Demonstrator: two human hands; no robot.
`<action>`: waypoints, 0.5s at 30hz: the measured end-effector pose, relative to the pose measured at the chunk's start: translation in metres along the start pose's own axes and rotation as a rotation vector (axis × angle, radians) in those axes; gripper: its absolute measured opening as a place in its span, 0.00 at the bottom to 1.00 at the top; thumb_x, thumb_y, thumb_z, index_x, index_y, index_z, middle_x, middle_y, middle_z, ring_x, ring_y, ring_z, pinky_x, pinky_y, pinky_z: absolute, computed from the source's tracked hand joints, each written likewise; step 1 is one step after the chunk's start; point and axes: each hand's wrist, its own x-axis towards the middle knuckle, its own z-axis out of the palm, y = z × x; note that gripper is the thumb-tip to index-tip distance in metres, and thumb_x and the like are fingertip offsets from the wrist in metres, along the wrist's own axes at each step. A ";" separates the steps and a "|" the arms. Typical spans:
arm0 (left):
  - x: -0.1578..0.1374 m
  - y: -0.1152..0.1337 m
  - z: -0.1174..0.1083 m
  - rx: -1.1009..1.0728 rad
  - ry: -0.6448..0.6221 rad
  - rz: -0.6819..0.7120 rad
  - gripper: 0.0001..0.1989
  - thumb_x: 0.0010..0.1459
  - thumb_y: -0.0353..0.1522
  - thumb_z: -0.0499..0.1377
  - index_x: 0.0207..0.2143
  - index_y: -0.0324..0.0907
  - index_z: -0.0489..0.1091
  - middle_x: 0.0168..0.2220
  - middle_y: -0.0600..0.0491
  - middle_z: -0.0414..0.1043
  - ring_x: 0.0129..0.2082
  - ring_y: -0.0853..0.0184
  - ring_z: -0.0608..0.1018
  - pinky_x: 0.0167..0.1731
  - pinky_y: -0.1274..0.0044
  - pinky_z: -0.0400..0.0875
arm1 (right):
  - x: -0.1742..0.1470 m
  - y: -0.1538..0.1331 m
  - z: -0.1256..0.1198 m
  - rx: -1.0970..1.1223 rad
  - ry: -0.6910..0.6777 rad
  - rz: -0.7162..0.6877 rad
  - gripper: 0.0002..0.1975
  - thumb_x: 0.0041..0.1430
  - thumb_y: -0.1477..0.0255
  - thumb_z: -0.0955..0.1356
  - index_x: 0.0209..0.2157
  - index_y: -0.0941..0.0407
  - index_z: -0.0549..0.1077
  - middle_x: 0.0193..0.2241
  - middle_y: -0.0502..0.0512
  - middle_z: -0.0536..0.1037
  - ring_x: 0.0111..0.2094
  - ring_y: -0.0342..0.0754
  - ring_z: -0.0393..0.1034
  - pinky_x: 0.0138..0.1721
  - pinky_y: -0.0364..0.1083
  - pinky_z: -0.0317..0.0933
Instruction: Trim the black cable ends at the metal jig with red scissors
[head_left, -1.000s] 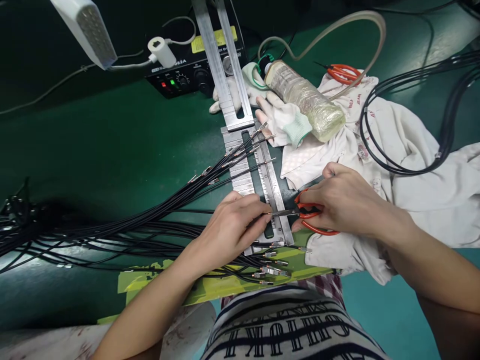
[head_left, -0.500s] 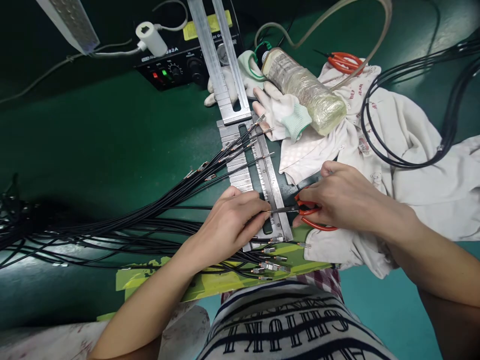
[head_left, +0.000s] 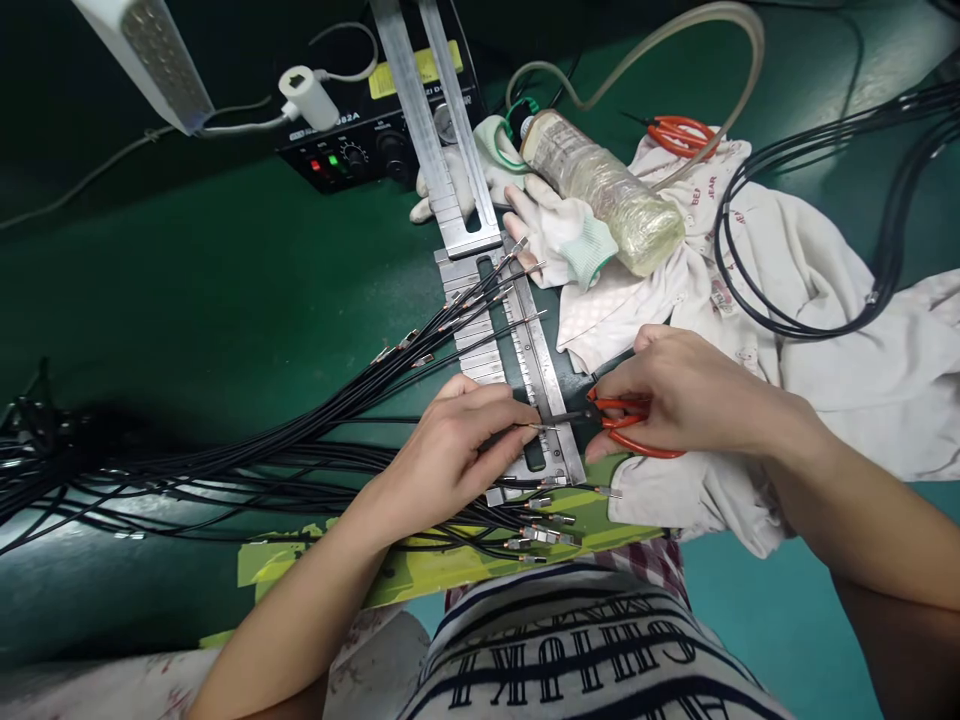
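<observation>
My left hand (head_left: 461,445) pinches a thin cable end (head_left: 546,428) between thumb and forefinger, above the slotted metal fixture (head_left: 536,365). Red-handled pliers (head_left: 626,425) are gripped in my right hand (head_left: 682,390), their dark jaws pointing left, close beside that cable end. Whether the jaws touch it I cannot tell. Black cables (head_left: 322,400) with bare metal tips fan across the fixture's upper part. Another bundle, ending in small metal connectors (head_left: 547,535), lies below my left hand on yellow-green tape (head_left: 442,570).
A black control box (head_left: 360,150) stands at the back. Near it lie white gloves (head_left: 559,235), a liquid-filled bottle (head_left: 607,185) and a second red-handled tool (head_left: 679,135). Crumpled white cloth (head_left: 810,260) covers the right side beneath coiled black cable (head_left: 795,325).
The plier handles have spread wider and the jaws have shifted slightly up, off the cable end's line. More of the cable tip shows past my left fingers.
</observation>
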 end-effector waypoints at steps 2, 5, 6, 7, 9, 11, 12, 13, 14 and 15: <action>0.000 0.001 0.000 0.007 0.003 -0.007 0.06 0.66 0.27 0.54 0.41 0.38 0.72 0.31 0.54 0.71 0.31 0.69 0.71 0.37 0.74 0.59 | 0.000 -0.004 0.001 -0.030 0.008 -0.006 0.26 0.58 0.49 0.65 0.18 0.55 0.62 0.13 0.43 0.61 0.21 0.40 0.44 0.34 0.47 0.45; 0.001 0.002 0.000 0.018 -0.004 -0.025 0.07 0.66 0.27 0.54 0.41 0.38 0.72 0.31 0.54 0.71 0.31 0.69 0.71 0.37 0.73 0.58 | 0.000 -0.009 0.003 -0.104 0.013 0.010 0.27 0.59 0.47 0.63 0.20 0.55 0.66 0.14 0.44 0.64 0.21 0.41 0.40 0.35 0.48 0.45; 0.001 0.002 0.000 0.019 -0.005 -0.026 0.07 0.66 0.27 0.54 0.41 0.38 0.72 0.31 0.54 0.71 0.31 0.69 0.71 0.37 0.73 0.58 | 0.000 -0.010 0.003 -0.136 0.019 0.016 0.27 0.59 0.46 0.63 0.21 0.55 0.67 0.15 0.45 0.66 0.21 0.41 0.40 0.35 0.49 0.45; 0.001 0.002 0.000 0.019 -0.006 -0.025 0.07 0.66 0.27 0.54 0.41 0.38 0.71 0.31 0.54 0.71 0.31 0.69 0.71 0.37 0.73 0.58 | 0.000 -0.011 0.004 -0.167 0.021 0.021 0.27 0.59 0.46 0.62 0.22 0.55 0.69 0.16 0.47 0.69 0.21 0.41 0.42 0.36 0.49 0.44; 0.000 0.003 -0.001 0.016 -0.007 -0.023 0.07 0.66 0.27 0.54 0.41 0.38 0.71 0.31 0.55 0.70 0.30 0.69 0.70 0.37 0.74 0.58 | -0.001 -0.012 0.003 -0.217 0.021 0.025 0.27 0.60 0.46 0.61 0.24 0.55 0.71 0.19 0.50 0.73 0.21 0.42 0.45 0.36 0.50 0.44; 0.000 0.003 -0.001 0.016 -0.002 -0.017 0.06 0.66 0.27 0.54 0.41 0.38 0.71 0.30 0.55 0.70 0.30 0.70 0.70 0.37 0.74 0.58 | -0.001 -0.013 0.003 -0.247 0.024 0.024 0.26 0.61 0.47 0.61 0.25 0.55 0.71 0.21 0.51 0.75 0.21 0.42 0.47 0.37 0.51 0.44; 0.000 0.003 -0.001 0.018 -0.001 -0.015 0.06 0.66 0.27 0.54 0.41 0.38 0.71 0.30 0.55 0.69 0.30 0.70 0.70 0.37 0.74 0.58 | -0.002 -0.013 0.003 -0.256 0.027 0.027 0.26 0.61 0.48 0.61 0.25 0.55 0.71 0.21 0.51 0.75 0.21 0.42 0.48 0.37 0.51 0.44; 0.000 0.004 -0.001 0.020 -0.002 -0.014 0.06 0.66 0.27 0.54 0.41 0.38 0.71 0.30 0.55 0.69 0.30 0.70 0.70 0.37 0.74 0.58 | -0.002 -0.012 0.003 -0.262 0.031 0.030 0.25 0.61 0.49 0.62 0.25 0.55 0.71 0.21 0.52 0.76 0.21 0.42 0.48 0.36 0.51 0.44; 0.000 0.004 -0.002 0.022 -0.003 -0.014 0.06 0.66 0.27 0.54 0.41 0.38 0.71 0.30 0.55 0.69 0.30 0.70 0.70 0.37 0.74 0.58 | -0.002 -0.012 0.003 -0.267 0.040 0.032 0.25 0.61 0.49 0.62 0.24 0.55 0.71 0.20 0.52 0.76 0.21 0.42 0.47 0.36 0.51 0.44; 0.000 0.004 -0.002 0.024 -0.005 -0.014 0.06 0.66 0.27 0.54 0.41 0.37 0.71 0.30 0.55 0.69 0.30 0.70 0.70 0.37 0.74 0.58 | -0.002 -0.012 0.004 -0.271 0.044 0.032 0.25 0.60 0.49 0.62 0.24 0.55 0.71 0.20 0.52 0.76 0.21 0.42 0.47 0.36 0.52 0.44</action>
